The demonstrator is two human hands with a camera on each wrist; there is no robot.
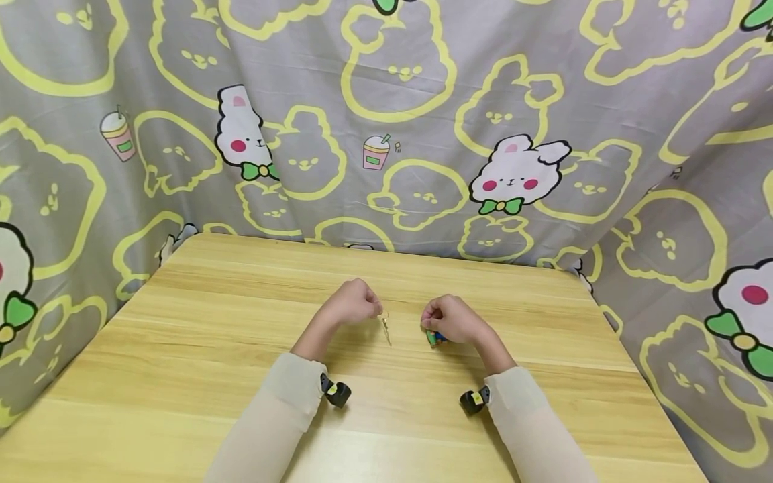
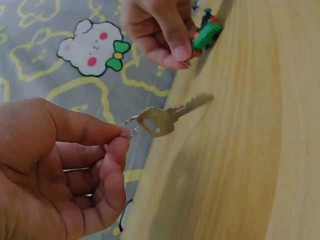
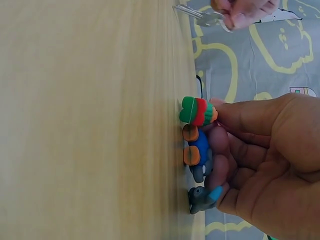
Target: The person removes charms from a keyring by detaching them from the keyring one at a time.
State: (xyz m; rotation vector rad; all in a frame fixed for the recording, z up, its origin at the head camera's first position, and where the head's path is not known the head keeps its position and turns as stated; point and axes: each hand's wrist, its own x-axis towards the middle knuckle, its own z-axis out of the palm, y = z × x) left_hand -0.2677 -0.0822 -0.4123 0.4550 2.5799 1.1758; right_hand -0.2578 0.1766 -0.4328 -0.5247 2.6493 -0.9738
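My left hand (image 1: 356, 303) pinches a thin metal key ring (image 2: 131, 125) between thumb and forefinger. From the ring hangs a brass-coloured key (image 2: 159, 120), its toothed end pointing down toward the table. To the right, my right hand (image 1: 451, 318) pinches a bunch of small figure charms between thumb and fingers, low over the tabletop. In the right wrist view these are a green and red charm (image 3: 199, 111), a blue one with orange feet (image 3: 200, 147) and a grey one (image 3: 202, 199). A tiny metal bit (image 2: 187, 63) shows at the right fingertips. The hands stand apart.
The wood-grain table (image 1: 386, 416) spreads beneath both hands. Grey curtains (image 1: 423, 60) with yellow cartoon outlines and white rabbits enclose its back and sides. A black wrist camera (image 1: 335, 391) is strapped to the left sleeve, another camera (image 1: 474, 400) to the right sleeve.
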